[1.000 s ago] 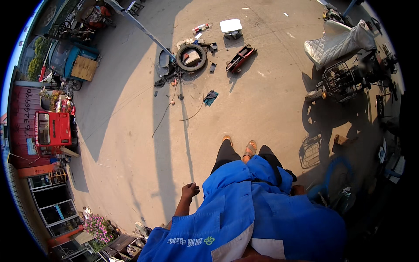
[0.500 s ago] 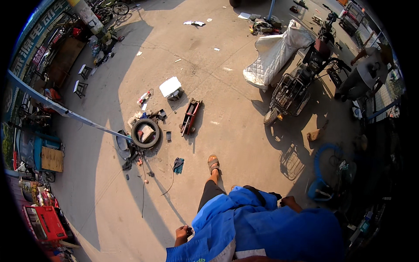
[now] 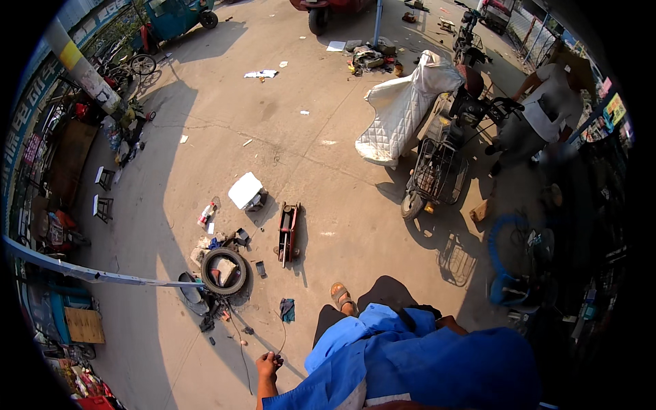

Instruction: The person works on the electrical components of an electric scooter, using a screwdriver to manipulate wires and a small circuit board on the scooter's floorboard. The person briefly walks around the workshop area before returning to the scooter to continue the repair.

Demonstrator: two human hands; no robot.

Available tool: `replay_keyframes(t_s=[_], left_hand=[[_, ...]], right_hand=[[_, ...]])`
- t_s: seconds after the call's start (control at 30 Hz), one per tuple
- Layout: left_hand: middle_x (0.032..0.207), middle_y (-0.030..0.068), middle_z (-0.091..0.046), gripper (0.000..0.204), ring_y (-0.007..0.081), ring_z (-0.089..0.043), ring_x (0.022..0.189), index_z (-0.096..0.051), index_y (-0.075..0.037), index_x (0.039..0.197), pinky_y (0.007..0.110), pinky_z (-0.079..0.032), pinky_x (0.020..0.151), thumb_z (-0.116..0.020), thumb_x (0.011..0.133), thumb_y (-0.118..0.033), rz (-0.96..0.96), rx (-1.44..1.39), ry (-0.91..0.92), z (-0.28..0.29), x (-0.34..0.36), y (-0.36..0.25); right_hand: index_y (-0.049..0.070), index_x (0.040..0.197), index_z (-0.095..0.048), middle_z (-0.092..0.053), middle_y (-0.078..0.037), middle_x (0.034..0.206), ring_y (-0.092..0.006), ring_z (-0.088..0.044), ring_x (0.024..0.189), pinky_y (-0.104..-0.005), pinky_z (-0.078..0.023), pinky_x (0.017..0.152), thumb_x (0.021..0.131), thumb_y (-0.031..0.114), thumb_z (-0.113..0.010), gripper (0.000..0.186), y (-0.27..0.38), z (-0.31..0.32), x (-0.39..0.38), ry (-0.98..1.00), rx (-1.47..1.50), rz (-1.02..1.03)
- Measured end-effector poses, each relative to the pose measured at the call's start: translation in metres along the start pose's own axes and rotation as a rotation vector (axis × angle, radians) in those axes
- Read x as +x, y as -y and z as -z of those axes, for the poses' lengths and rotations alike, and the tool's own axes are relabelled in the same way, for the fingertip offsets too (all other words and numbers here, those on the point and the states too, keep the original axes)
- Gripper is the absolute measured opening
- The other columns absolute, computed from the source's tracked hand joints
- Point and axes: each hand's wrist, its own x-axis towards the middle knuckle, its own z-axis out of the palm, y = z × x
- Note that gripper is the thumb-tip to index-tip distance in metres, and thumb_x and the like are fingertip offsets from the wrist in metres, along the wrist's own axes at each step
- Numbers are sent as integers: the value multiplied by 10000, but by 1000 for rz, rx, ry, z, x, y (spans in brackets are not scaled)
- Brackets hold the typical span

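Closer now, red floor jack (image 3: pixel 288 232) lies lengthwise beyond left hand (image 3: pixel 268 366).

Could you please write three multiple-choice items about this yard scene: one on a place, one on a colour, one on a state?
1. Where does the red floor jack lie, seen from the black tyre?
A. to its right
B. inside it
C. to its left

2. What colour is the garment the person wears?
A. yellow
B. blue
C. white

3. In what state is the left hand?
A. gripping the tyre
B. resting on the scooter
C. hanging free by the person's side, touching none of the things on the ground

Answers:
1 A, the jack lies on the concrete to the right of the tyre, apart from it.
2 B, the cloth at the lower edge is plainly blue.
3 C, the hand hangs above the ground near a thin cable, away from the tyre; whether it holds anything cannot be told. The right hand is not in view.
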Motion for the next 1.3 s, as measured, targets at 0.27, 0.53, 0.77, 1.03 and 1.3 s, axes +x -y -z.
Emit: replay_keyframes(t_s=[0.27, 0.53, 0.77, 1.03, 1.3], left_hand=[[819, 204, -662, 264, 306, -678, 663, -562, 113, 1019, 429, -586, 570, -588, 974, -146, 260, 52, 10, 0, 52, 64], [796, 161, -639, 227, 252, -626, 633, -556, 95, 994, 378, -536, 565, -574, 969, -130, 157, -18, 35, -91, 57, -37], [778, 125, -618, 202, 204, -583, 606, -552, 78, 976, 334, -497, 557, -569, 965, -123, 7, -199, 139, -175, 70, -119], [866, 152, -666, 321, 207, -621, 662, -588, 109, 1083, 352, -532, 582, -625, 956, -183, 10, 360, 74, -239, 57, -179], [817, 143, -650, 246, 247, -639, 669, -580, 80, 1027, 390, -553, 617, -590, 966, -158, 110, 439, 29, -249, 89, -271]], right_hand=[[-130, 788, -641, -644, -211, 719, -247, -612, 540, -378, -442, 448, 915, 16, -605, 196, 54, -1, 18, 27, -303, 128], [-74, 827, -682, -672, -174, 760, -265, -635, 578, -359, -484, 475, 874, 63, -636, 152, 174, 4, 88, -10, -200, 76], [-66, 1291, -463, -655, -178, 779, -240, -641, 636, -406, -512, 545, 824, 22, -659, 515, 338, 18, 158, -121, 13, 240], [-26, 1492, -253, -615, -118, 690, -209, -608, 581, -382, -484, 507, 845, 12, -627, 748, 366, 35, 261, -345, -132, 541], [86, 1559, -184, -583, -112, 670, -198, -576, 516, -364, -427, 446, 829, -53, -602, 853, 403, 13, 209, -262, 78, 231]])
